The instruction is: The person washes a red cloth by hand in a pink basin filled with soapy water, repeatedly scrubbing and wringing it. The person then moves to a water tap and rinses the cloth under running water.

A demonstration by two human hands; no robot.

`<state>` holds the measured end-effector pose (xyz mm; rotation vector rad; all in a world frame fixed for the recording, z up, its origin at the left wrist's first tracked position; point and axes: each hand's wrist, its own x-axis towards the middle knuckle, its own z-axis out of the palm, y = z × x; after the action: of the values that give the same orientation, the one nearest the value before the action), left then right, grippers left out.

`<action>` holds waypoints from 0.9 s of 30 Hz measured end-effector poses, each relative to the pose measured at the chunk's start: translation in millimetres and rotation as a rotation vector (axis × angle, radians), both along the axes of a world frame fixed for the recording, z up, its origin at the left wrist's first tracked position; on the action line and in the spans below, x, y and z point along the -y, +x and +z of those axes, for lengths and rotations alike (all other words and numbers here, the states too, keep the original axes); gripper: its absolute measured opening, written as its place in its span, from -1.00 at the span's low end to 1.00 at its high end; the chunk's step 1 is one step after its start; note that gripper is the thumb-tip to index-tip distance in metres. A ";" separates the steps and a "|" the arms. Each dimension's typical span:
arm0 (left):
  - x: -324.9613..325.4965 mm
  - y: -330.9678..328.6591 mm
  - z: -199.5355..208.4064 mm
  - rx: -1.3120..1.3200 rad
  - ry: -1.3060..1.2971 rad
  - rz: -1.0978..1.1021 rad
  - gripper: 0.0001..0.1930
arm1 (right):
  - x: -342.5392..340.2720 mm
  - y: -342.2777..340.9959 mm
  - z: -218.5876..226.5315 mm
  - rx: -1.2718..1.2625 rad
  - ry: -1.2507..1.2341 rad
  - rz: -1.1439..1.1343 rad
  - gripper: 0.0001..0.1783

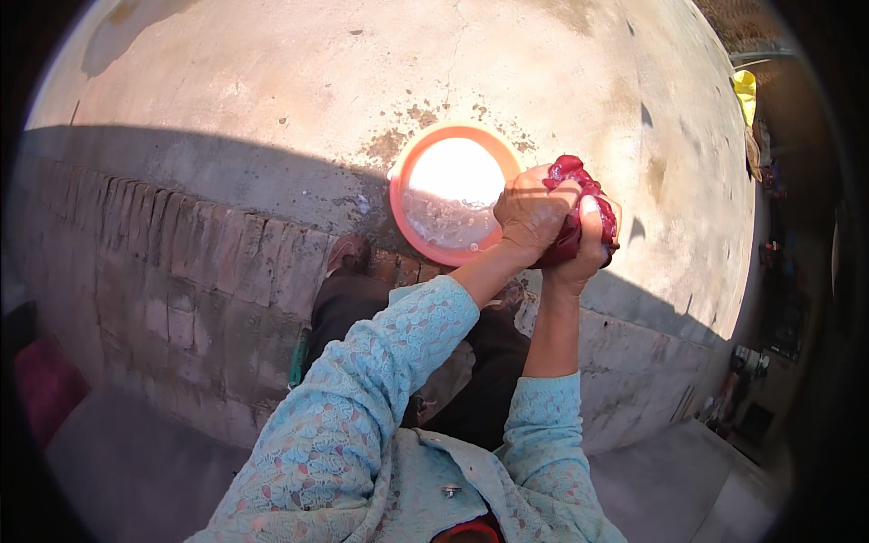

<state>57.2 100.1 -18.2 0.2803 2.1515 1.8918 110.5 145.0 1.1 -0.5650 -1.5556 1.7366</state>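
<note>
Both hands grip a bunched dark red cloth (568,170), held just right of a round pink-orange basin (398,204). My left hand (528,215) closes over the cloth's left side, close to the basin's rim. Wrapped round its right side is my right hand (590,244), with the thumb pointing up. The cloth looks wet and squeezed together, and parts of it are hidden by my fingers. Soapy, bubbly water (453,217) lies in the basin, where sunlight glares white across the far part.
Below the basin runs a brick step edge (208,244), with my shoes (348,254) close to the basin. Sunlit concrete (317,81) stretches beyond, marked with damp patches. At the far right lie a yellow item (744,95) and blurred clutter.
</note>
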 end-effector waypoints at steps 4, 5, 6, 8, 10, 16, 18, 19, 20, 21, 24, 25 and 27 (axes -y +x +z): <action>-8.0 4.5 -2.0 -0.153 -0.078 0.087 -0.78 | 0.9 -0.9 0.2 0.000 -0.240 0.010 -0.75; -10.4 4.1 -1.0 -0.175 -0.061 0.135 -0.78 | -4.7 -0.6 0.7 -0.016 -0.302 0.047 -0.75; -10.0 3.2 -2.1 -0.236 -0.091 0.098 -0.77 | -9.0 -0.1 -3.6 0.005 -0.281 0.013 -0.72; -9.7 3.1 -1.4 -0.245 -0.112 0.113 -0.80 | -13.1 -0.2 -4.0 0.035 -0.356 0.017 -0.70; -10.6 3.5 -1.9 -0.270 -0.142 0.134 -0.80 | -12.3 -2.4 -1.2 0.059 -0.430 0.009 -0.65; -8.6 6.4 -3.4 -0.335 -0.199 0.146 -0.81 | -30.2 5.7 -18.6 0.018 -0.571 0.125 -0.68; -7.0 8.2 -0.7 -0.356 -0.221 0.122 -0.81 | -39.2 11.4 -26.2 0.020 -0.617 0.161 -0.69; -5.8 9.0 0.1 -0.371 -0.238 0.102 -0.82 | -49.6 16.5 -34.3 0.029 -0.647 0.194 -0.68; -4.4 8.8 -0.8 -0.385 -0.260 0.087 -0.82 | -49.0 14.3 -33.8 0.037 -0.681 0.231 -0.67; -3.9 8.6 -1.9 -0.411 -0.256 0.094 -0.82 | -47.3 13.3 -33.8 0.051 -0.714 0.219 -0.66; -3.1 9.4 -4.4 -0.481 -0.253 0.088 -0.83 | -42.9 13.8 -31.6 0.075 -0.815 0.210 -0.62; -1.7 8.2 -6.6 -0.500 -0.261 0.072 -0.83 | -44.7 13.8 -35.2 0.074 -0.853 0.230 -0.61; -1.1 6.7 -5.3 -0.531 -0.237 0.047 -0.83 | -54.8 19.3 -42.7 0.053 -0.900 0.258 -0.56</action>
<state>63.9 101.2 -23.5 0.7596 2.7098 1.6979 129.8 199.9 -41.6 -0.8584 -0.8237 2.6258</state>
